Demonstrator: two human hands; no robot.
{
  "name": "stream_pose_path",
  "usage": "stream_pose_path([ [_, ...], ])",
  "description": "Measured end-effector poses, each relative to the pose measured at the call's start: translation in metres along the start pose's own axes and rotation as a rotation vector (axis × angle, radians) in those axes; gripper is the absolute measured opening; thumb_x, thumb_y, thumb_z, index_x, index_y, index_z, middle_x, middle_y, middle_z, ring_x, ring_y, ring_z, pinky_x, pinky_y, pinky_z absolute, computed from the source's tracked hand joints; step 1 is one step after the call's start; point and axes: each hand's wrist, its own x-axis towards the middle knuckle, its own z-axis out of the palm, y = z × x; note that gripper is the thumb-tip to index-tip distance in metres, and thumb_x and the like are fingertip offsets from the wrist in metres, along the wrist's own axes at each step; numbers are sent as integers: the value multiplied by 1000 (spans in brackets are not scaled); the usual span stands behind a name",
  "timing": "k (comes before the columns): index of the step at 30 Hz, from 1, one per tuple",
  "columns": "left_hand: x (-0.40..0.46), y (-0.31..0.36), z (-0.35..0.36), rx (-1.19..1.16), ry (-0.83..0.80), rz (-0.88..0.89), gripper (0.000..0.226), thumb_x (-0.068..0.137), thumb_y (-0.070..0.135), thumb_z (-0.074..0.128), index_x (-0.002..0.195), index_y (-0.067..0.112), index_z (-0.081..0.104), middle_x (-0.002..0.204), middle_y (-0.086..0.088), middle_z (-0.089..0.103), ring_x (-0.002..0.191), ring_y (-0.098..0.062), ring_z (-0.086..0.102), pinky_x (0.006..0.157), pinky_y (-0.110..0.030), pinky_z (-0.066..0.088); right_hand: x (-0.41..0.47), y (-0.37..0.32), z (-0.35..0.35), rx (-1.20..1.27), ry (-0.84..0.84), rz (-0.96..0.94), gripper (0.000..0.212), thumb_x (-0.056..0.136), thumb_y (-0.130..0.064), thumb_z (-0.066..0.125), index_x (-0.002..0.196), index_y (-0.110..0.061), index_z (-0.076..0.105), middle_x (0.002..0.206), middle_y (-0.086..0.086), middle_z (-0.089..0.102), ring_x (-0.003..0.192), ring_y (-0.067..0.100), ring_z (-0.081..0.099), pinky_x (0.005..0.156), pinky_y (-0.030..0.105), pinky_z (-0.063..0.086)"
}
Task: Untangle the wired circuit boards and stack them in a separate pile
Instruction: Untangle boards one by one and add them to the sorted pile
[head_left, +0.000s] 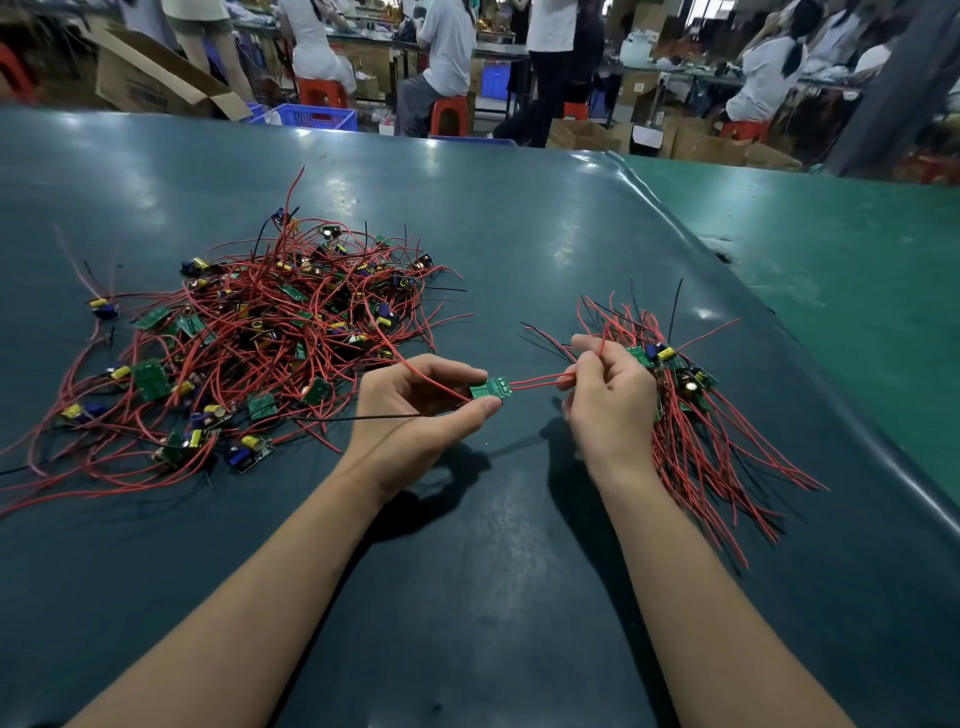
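Observation:
A small green circuit board (491, 389) hangs above the table between my hands. My left hand (415, 405) pinches it between thumb and fingers. Its red wires (535, 382) run right into my right hand (608, 395), which grips them in curled fingers. Another red wire from the board trails up left into the tangled pile (249, 343) of boards with red and black wires. Behind my right hand lies the sorted pile (691, 410), boards stacked together with wires fanning toward the near right.
The dark green table mat (493, 545) spreads below my forearms. A lighter green surface (857, 291) adjoins it on the right. Beyond the far edge are cardboard boxes (150, 78), a blue crate (317, 115), red stools and seated people.

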Motion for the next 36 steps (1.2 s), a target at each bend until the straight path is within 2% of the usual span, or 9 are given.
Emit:
stream_pose_path([
  [4, 2, -3, -2, -2, -5, 7, 19, 70, -1, 83, 84, 8, 73, 66, 2, 70, 60, -8, 62, 62, -16, 50, -3, -6, -1, 167, -76, -16, 39, 98, -3, 43, 123, -29, 59, 65, -4, 66, 39, 12, 48, 41, 22, 39],
  [6, 5, -4, -5, -80, 56, -10, 19, 68, 7, 84, 84, 11, 73, 70, -1, 72, 64, -13, 66, 68, -21, 55, -5, -12, -3, 446, -212, 81, 36, 98, -27, 57, 133, -30, 49, 77, 1, 71, 41, 13, 53, 35, 19, 37],
  [9, 10, -6, -8, -282, 132, -57, 16, 70, 13, 79, 84, 11, 73, 69, -4, 70, 62, -16, 66, 71, -29, 57, -14, -20, -4, 554, -493, 315, 71, 64, -58, 70, 121, -20, 55, 91, 3, 73, 54, 12, 62, 37, 19, 41],
  [12, 10, -6, -8, -388, 52, -102, 3, 75, 10, 74, 76, 12, 75, 70, -7, 70, 60, -14, 65, 66, -26, 57, -34, -17, 7, 388, -731, 245, 52, 69, -37, 75, 119, -32, 64, 82, 4, 64, 49, 11, 54, 39, 19, 42],
  [16, 11, -1, -8, -418, -30, -152, 17, 80, 14, 65, 66, 14, 74, 67, -5, 69, 56, -16, 63, 55, -26, 54, -46, -14, 20, 319, -611, 86, 20, 79, -17, 74, 99, -18, 75, 64, -4, 59, 41, 7, 40, 39, 18, 34],
  [21, 13, -1, -15, -223, -49, -98, 22, 83, 19, 63, 62, 15, 66, 59, -3, 58, 48, -17, 50, 46, -26, 45, -44, -16, 12, 122, -562, -217, 15, 80, -15, 78, 76, -28, 74, 60, -15, 64, 47, 0, 50, 49, 12, 40],
  [28, 9, -1, -14, -43, -30, -9, 30, 89, 18, 65, 62, 6, 58, 54, 3, 52, 47, -13, 48, 46, -23, 40, -45, -10, 13, -41, -553, -264, 19, 81, -37, 76, 89, -25, 62, 72, 4, 66, 58, 29, 57, 56, 43, 48],
  [31, 9, -2, -12, -72, -27, -43, 34, 88, 21, 66, 59, 8, 53, 53, 6, 49, 47, -7, 43, 46, -17, 37, -44, -8, 12, -156, -559, -460, 21, 83, -36, 74, 90, -19, 67, 74, -1, 69, 62, 17, 62, 61, 39, 52],
  [36, 12, -3, -13, -86, -39, -144, 54, 84, 60, 54, 56, 15, 63, 50, -5, 55, 40, -12, 43, 44, -18, 36, -43, -11, 14, -95, -272, -515, 20, 84, -39, 71, 71, -24, 68, 63, -7, 65, 58, 7, 59, 57, 32, 50],
])
